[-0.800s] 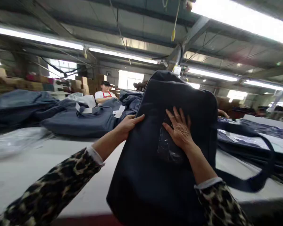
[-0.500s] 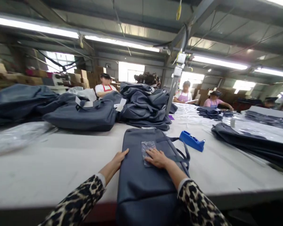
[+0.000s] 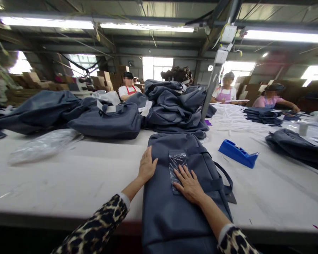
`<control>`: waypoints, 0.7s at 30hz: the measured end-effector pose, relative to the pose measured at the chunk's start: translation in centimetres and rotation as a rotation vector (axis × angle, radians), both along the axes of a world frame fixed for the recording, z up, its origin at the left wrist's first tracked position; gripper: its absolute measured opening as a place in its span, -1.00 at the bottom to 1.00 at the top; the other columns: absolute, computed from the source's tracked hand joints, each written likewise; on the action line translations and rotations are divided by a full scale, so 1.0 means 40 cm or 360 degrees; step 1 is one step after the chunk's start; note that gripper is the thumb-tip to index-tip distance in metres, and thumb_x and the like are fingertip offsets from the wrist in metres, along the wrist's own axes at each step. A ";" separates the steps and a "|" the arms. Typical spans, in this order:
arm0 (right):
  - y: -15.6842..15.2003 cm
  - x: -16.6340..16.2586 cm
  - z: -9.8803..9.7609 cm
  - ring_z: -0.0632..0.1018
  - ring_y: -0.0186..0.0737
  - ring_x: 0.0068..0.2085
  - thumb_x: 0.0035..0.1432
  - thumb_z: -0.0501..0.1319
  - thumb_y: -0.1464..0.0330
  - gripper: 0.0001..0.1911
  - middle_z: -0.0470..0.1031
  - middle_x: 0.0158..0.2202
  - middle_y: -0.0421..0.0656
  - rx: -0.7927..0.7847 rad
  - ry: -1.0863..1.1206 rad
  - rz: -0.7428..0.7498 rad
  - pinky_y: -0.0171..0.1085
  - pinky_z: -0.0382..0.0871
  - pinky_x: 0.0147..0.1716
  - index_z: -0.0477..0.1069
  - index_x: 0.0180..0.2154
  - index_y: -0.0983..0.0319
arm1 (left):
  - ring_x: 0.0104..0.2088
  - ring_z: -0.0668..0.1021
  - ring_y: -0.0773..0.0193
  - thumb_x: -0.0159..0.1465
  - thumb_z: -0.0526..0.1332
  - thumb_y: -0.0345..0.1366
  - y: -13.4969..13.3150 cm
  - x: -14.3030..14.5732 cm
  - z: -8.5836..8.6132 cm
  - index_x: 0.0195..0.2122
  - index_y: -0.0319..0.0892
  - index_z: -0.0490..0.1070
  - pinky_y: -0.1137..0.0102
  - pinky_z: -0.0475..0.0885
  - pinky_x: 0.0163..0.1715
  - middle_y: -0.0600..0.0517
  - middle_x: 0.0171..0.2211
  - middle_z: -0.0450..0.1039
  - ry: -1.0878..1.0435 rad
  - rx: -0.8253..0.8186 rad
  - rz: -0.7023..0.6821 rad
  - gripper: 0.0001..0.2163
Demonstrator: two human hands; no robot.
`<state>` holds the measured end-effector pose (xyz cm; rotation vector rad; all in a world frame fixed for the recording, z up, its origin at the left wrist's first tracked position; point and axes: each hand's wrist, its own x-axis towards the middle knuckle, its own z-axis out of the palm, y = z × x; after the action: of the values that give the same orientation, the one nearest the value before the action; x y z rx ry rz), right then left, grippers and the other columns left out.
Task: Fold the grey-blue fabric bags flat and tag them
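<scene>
The left hand [image 3: 147, 166] is laid open along the edge of the bag [image 3: 165, 211] beneath both hands, and the right hand [image 3: 191, 186] is spread on the packet [image 3: 177, 160], already placed but not verifiably fastened, while more bags [image 3: 172, 109] are seen heaped beyond.

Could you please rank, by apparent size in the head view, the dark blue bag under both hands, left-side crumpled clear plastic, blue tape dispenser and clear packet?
Dark blue bag
Crumpled clear plastic
Blue tape dispenser and clear packet: too alike to rank, packet partly covered.
</scene>
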<state>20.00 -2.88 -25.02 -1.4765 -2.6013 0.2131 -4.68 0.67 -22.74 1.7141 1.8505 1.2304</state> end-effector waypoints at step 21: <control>0.004 -0.014 -0.046 -0.03 0.06 0.40 0.32 -0.11 -0.08 -0.32 -0.13 0.41 -0.18 0.0071 -0.0084 -0.0003 0.22 -0.11 0.31 -0.01 0.36 0.02 | 0.40 -0.06 -0.16 0.39 -0.13 0.03 0.282 0.264 -0.011 0.40 -0.21 -0.08 -0.32 -0.09 0.23 -0.20 0.42 -0.20 0.0962 -0.0608 -0.0212 -0.36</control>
<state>19.43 -2.72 -26.84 -1.4892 -2.6275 0.1165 5.86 11.97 -23.18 2.0693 2.0592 0.2758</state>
